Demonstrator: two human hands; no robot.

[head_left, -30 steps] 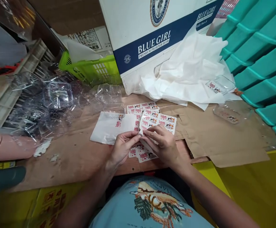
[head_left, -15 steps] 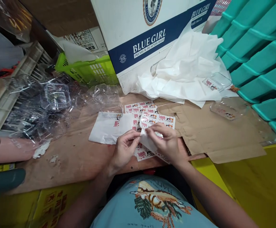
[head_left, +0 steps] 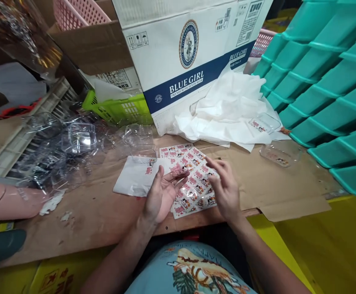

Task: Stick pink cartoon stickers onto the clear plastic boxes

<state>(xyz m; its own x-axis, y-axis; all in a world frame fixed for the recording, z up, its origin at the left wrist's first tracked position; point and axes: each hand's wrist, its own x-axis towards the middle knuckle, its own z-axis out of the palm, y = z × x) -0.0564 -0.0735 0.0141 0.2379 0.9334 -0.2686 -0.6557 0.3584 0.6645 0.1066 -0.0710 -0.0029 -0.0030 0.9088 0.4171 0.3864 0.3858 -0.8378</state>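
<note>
My left hand (head_left: 163, 195) is turned palm up over the table, thumb raised and fingers loosely spread. A clear sticker (head_left: 178, 168) with pink lettering and a cat print lies across its fingers and seems to cling to them. To the right, my right hand (head_left: 225, 188) hovers with fingers apart, and nothing shows in it. Beneath both hands are sticker sheets (head_left: 196, 179) printed with repeated cats and pink lettering, partly hidden by the left fingers. Left of them lies a folded white paper (head_left: 132, 177); a clear plastic piece (head_left: 144, 153) with a cat sticker rests at its top edge.
Clear plastic containers (head_left: 80, 139) are heaped on the left, beside a green basket (head_left: 119, 109). A beer carton (head_left: 165, 53) stands behind crumpled white paper (head_left: 223, 106). Stickered clear pieces (head_left: 279, 153) lie at right, near stacked teal bins (head_left: 328, 85). A pink bottle (head_left: 9, 200) lies at left.
My hands have moved apart, the left turning palm up with a clear sticker on its fingers. The white sheet my right hand was pulling back is released. The view has tilted up.
</note>
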